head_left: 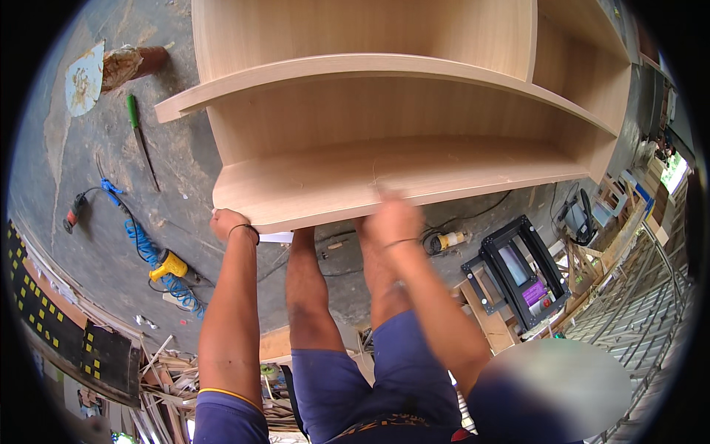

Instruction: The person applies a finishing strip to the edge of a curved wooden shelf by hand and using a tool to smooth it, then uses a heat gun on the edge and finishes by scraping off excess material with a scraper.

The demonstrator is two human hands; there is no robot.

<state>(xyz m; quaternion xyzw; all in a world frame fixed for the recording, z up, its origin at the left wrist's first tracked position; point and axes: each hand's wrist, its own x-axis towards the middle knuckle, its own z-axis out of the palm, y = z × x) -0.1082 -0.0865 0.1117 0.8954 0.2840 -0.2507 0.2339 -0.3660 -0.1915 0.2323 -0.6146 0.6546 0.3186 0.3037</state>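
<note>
A light wood-grain shelf unit (355,170) lies before me, with a curved shelf edge (355,65) running across its middle. At the left front corner of its nearest panel, my left hand (231,225) is closed around the edge. My right hand (397,222) is over the front edge of the same panel, right of the middle, and smeared by motion. Its fingers are too blurred to show whether they hold anything. Thin curled strands (376,172) lie on the panel just beyond it. A white strip (276,237) shows below the edge beside my left hand.
On the grey floor at left lie a green-handled saw (140,140), a coiled blue hose (140,238) and a yellow tool (170,266). A yellow-and-white power tool (448,240) and a black frame (525,270) are at right. Wood scraps (166,392) pile up near lower left.
</note>
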